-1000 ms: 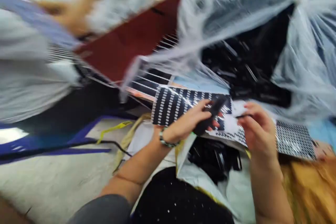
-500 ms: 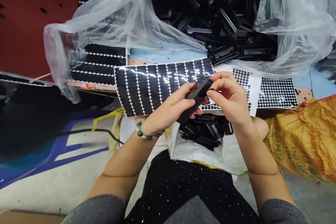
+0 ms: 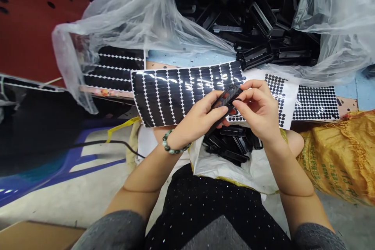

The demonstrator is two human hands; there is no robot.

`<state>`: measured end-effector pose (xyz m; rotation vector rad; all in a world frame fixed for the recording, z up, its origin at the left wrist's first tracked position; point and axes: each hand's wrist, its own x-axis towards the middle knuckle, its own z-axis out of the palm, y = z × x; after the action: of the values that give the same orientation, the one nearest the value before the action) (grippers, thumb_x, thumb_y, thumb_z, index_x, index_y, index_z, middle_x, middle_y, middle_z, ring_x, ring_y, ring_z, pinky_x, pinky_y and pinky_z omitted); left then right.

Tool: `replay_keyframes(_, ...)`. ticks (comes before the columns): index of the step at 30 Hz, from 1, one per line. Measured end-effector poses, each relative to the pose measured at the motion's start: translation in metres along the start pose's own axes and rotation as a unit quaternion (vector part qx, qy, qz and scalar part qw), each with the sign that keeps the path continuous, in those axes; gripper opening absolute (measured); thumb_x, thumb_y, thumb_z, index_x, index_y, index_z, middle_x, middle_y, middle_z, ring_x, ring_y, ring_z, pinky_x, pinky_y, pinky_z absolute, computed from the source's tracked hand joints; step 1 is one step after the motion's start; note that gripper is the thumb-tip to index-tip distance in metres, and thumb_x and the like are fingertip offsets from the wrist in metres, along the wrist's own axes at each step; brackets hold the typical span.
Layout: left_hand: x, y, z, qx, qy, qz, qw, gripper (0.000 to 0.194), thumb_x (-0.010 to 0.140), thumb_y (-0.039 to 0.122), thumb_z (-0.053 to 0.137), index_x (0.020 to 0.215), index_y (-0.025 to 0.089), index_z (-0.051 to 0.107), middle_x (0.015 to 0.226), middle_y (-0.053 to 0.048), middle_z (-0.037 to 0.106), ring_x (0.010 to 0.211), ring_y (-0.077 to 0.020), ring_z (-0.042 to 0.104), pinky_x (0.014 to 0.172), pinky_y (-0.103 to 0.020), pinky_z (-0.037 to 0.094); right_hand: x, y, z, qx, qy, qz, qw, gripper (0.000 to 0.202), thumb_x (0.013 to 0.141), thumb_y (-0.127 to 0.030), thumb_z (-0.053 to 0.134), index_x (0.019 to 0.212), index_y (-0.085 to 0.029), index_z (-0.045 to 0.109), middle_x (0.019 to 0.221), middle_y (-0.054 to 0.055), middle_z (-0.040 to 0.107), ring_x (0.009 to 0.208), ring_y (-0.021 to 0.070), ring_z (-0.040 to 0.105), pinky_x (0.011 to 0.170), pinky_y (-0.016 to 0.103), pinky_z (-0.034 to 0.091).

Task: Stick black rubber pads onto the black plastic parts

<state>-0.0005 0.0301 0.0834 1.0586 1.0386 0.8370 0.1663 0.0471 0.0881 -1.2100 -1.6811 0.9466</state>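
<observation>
My left hand, a beaded bracelet at its wrist, is wrapped round a black plastic part with a carbon-fibre pattern. The part is tilted, its far end up and to the right. Against that end, the thumb and finger of my right hand pinch a small black sticker, mostly covered by the fingertips. Under both hands lies a sheet of elongated black stickers. Right of it is a white sheet of round black dots, partly behind my right hand.
Many similar black parts are heaped at the back between clear plastic sheeting. A white sack on my lap holds more parts. A yellow woven sack stands at right, a blue plastic stool at left.
The whole view has shifted slightly. My right fingertips are now closer against the end of the black part, and less of the small black sticker shows. The left hand keeps its grip.
</observation>
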Motion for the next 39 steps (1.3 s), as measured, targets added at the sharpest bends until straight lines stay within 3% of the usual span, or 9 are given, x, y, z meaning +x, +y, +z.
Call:
replay_keyframes(4, 0.002, -0.003, 0.008, 0.041, 0.058, 0.03, 0.997, 0.021, 0.078, 0.03, 0.065, 0.094, 0.018, 0.059, 0.08, 0.001, 0.064, 0.063, -0.0107, 0.061, 0.058, -0.022, 0.052, -0.007, 0.0, 0.006, -0.02, 0.035, -0.026, 0.999, 0.008, 0.084, -0.028, 0.064, 0.077, -0.023, 0.065, 0.103, 0.005, 0.058, 0.087, 0.0179, 0.059, 0.067, 0.036, 0.058)
replay_keyframes(8, 0.002, -0.01, 0.015, 0.027, 0.102, 0.054, 0.993, 0.019, 0.076, 0.03, 0.067, 0.086, 0.019, 0.057, 0.082, 0.001, 0.064, 0.064, -0.0104, 0.062, 0.056, -0.021, 0.052, -0.014, 0.0, 0.01, -0.066, 0.079, -0.025, 0.994, 0.007, 0.085, -0.031, 0.064, 0.086, -0.025, 0.067, 0.12, 0.009, 0.055, 0.103, 0.0242, 0.06, 0.083, 0.045, 0.058)
replay_keyframes(12, 0.0, -0.016, 0.015, -0.041, 0.066, 0.006, 0.997, 0.028, 0.078, 0.037, 0.068, 0.096, 0.02, 0.055, 0.084, 0.0, 0.067, 0.059, -0.0109, 0.064, 0.057, -0.024, 0.054, -0.018, 0.008, 0.008, -0.048, 0.12, 0.023, 0.991, 0.041, 0.078, -0.039, 0.073, 0.117, -0.032, 0.063, 0.143, 0.008, 0.047, 0.122, 0.0279, 0.055, 0.09, 0.043, 0.057)
replay_keyframes(18, 0.0, -0.021, 0.012, -0.084, 0.013, -0.011, 0.996, 0.033, 0.08, 0.043, 0.067, 0.099, 0.02, 0.054, 0.082, -0.002, 0.068, 0.056, -0.0116, 0.066, 0.052, -0.023, 0.054, -0.015, 0.026, 0.008, 0.187, 0.0, 0.118, 0.975, 0.047, 0.076, -0.048, 0.072, 0.12, -0.033, 0.064, 0.108, 0.002, 0.069, 0.087, 0.0175, 0.065, 0.065, 0.034, 0.063)
replay_keyframes(25, -0.001, -0.031, 0.016, 0.003, 0.017, -0.001, 1.0, 0.031, 0.08, 0.041, 0.068, 0.098, 0.019, 0.055, 0.085, -0.002, 0.07, 0.06, -0.0116, 0.068, 0.06, -0.024, 0.055, -0.02, 0.031, 0.02, 0.25, 0.048, 0.188, 0.949, 0.038, 0.063, -0.052, 0.081, 0.091, -0.027, 0.073, 0.083, -0.002, 0.069, 0.07, 0.0139, 0.062, 0.054, 0.029, 0.058)
replay_keyframes(28, -0.004, -0.038, 0.015, 0.059, 0.031, -0.005, 0.998, 0.032, 0.08, 0.038, 0.068, 0.101, 0.019, 0.054, 0.087, -0.002, 0.071, 0.067, -0.0133, 0.07, 0.07, -0.028, 0.056, -0.024, 0.044, 0.009, 0.198, 0.029, 0.183, 0.962, 0.035, 0.072, -0.056, 0.072, 0.091, -0.026, 0.072, 0.085, 0.0, 0.071, 0.072, 0.0148, 0.063, 0.064, 0.032, 0.058)
replay_keyframes(31, -0.004, -0.044, 0.011, 0.035, 0.03, -0.028, 0.999, 0.034, 0.083, 0.043, 0.065, 0.103, 0.019, 0.05, 0.095, -0.005, 0.072, 0.07, -0.0146, 0.071, 0.071, -0.03, 0.057, -0.018, 0.068, -0.02, 0.021, 0.067, 0.166, 0.984, 0.025, 0.088, -0.044, 0.056, 0.093, -0.024, 0.07, 0.092, 0.003, 0.07, 0.08, 0.0165, 0.062, 0.078, 0.036, 0.054)
replay_keyframes(35, 0.005, -0.047, 0.007, -0.046, 0.05, -0.044, 0.997, 0.04, 0.084, 0.047, 0.061, 0.11, 0.021, 0.045, 0.103, -0.007, 0.069, 0.071, -0.0135, 0.069, 0.066, -0.029, 0.06, 0.002, 0.102, -0.048, -0.269, 0.105, 0.19, 0.938, 0.007, 0.084, -0.02, 0.057, 0.082, -0.02, 0.064, 0.089, 0.007, 0.061, 0.09, 0.023, 0.057, 0.089, 0.042, 0.047)
replay_keyframes(39, 0.017, -0.05, 0.009, -0.103, 0.024, -0.051, 0.993, 0.038, 0.079, 0.036, 0.056, 0.113, 0.021, 0.045, 0.102, -0.006, 0.067, 0.074, -0.0155, 0.07, 0.063, -0.028, 0.061, 0.022, 0.118, -0.047, -0.326, 0.057, 0.236, 0.914, 0.008, 0.081, -0.012, 0.055, 0.085, -0.019, 0.058, 0.096, 0.01, 0.057, 0.09, 0.0256, 0.055, 0.088, 0.044, 0.045)
